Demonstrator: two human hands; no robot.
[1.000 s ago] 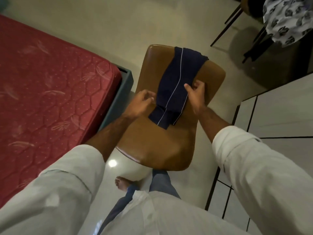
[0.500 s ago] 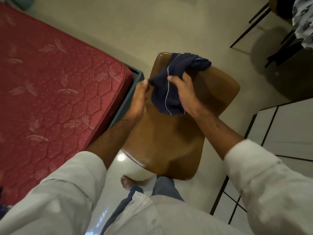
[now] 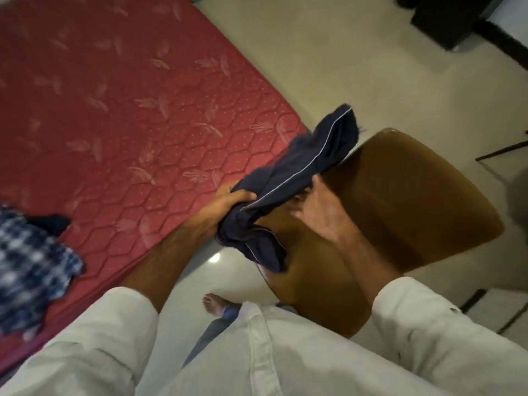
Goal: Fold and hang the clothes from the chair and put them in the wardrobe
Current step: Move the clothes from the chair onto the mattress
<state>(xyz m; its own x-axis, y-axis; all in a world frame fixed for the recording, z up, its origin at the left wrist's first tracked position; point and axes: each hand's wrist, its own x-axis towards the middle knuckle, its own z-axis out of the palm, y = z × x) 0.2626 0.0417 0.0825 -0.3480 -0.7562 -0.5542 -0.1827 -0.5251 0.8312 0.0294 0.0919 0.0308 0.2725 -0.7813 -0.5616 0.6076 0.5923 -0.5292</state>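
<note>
My left hand (image 3: 228,204) grips the shorts (image 3: 288,178) above the chair (image 3: 400,195) edge; right hand (image 3: 320,210) loose-fingered at 3 o'clock, mattress (image 3: 128,110) at 9

1 navy garment (image 3: 297,172), 1 chair (image 3: 400,201), 1 mattress (image 3: 128,110), 1 plaid shirt (image 3: 31,270), 2 hands (image 3: 228,207).

The blue-and-white checked cloth (image 3: 31,270) at nine o'clock is smeared and cut by the frame's left edge. The dark navy white-piped garment (image 3: 288,178) hides the right hand's (image 3: 320,212) fingertips.

a red quilted mattress (image 3: 137,115) carries a blue checked garment (image 3: 31,275) near its lower left edge.
</note>
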